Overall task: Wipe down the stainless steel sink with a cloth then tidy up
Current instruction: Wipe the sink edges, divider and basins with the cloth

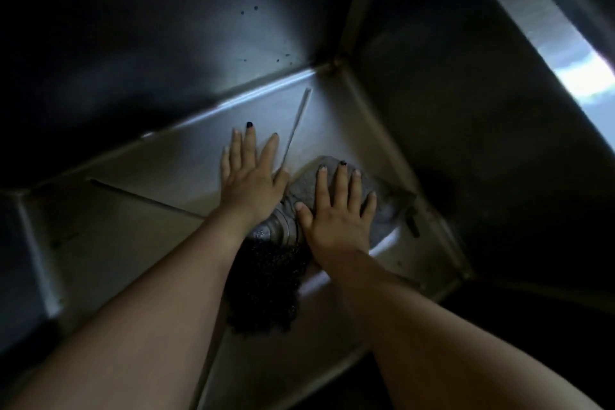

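Note:
I look down into a deep stainless steel sink (139,183) in dim light. A grey cloth (387,200) lies flat on the sink floor near the far right corner. My right hand (339,210) presses on it with fingers straight and spread. My left hand (251,173) lies flat on the bare sink floor just left of the cloth, fingers straight. The metal drain (279,226) shows between my two wrists, partly hidden by them.
Tall dark sink walls (466,93) rise at the back and on the right. A dark curly mass (266,289), apparently hair, hangs between my forearms over the floor. The bright sink rim (565,53) runs along the upper right. Raised creases cross the floor.

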The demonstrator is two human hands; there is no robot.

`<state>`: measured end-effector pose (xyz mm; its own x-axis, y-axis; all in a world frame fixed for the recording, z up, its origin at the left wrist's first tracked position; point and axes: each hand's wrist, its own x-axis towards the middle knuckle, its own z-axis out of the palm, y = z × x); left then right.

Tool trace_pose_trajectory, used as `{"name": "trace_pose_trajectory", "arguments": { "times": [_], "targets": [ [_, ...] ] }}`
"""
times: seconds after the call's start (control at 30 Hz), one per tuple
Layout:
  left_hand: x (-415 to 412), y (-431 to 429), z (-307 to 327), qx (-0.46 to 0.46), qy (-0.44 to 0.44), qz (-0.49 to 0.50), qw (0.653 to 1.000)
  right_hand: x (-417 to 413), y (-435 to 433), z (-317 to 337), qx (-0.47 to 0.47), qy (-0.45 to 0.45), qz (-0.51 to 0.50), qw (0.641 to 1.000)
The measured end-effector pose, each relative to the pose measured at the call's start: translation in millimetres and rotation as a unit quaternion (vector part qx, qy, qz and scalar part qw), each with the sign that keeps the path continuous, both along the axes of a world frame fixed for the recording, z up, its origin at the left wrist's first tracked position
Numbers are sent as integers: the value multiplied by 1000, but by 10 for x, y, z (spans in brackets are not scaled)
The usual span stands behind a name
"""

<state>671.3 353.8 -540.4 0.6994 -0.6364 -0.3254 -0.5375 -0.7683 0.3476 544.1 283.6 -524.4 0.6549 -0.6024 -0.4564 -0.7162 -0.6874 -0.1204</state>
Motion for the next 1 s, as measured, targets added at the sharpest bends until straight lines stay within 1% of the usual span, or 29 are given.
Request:
{"name": "trace_pose_trajectory", "arguments": {
  "times": [0.1, 0.2, 0.33, 0.5, 0.6, 0.7, 0.83, 0.9, 1.0],
  "targets": [
    [12, 7, -14, 0, -9, 0, 1000, 133, -45, -81, -25, -59, -35, 997],
    [14, 13, -16, -6, -10, 4, 1000, 160, -149, -105, -43, -82, -51, 994],
    [14, 4, -3, -2, -6, 2, 1000, 52, -294, -82, -56, -76, -60, 994],
    [7, -5, -9, 1, -6, 0, 1000, -250, -120, -52, -70, -25, -179, 981],
    [23, -14, -7, 11, -1, -8, 1000, -294, 145, -49, -74, -39, -220, 972],
    [32, -10, -6, 19, -4, -17, 1000, -252, 249, -20, -48, -22, -215, 975],
    [27, -7, -14, 14, -8, -16, 1000, -169, 166, 31, -16, 0, -160, 987],
    [27, -13, -11, 12, -9, -14, 1000, -86, 81, 14, -19, -7, -125, 992],
    [36, -7, -15, 10, -11, -14, 1000, 67, -110, -33, -36, -36, -102, 993]
  ]
}}
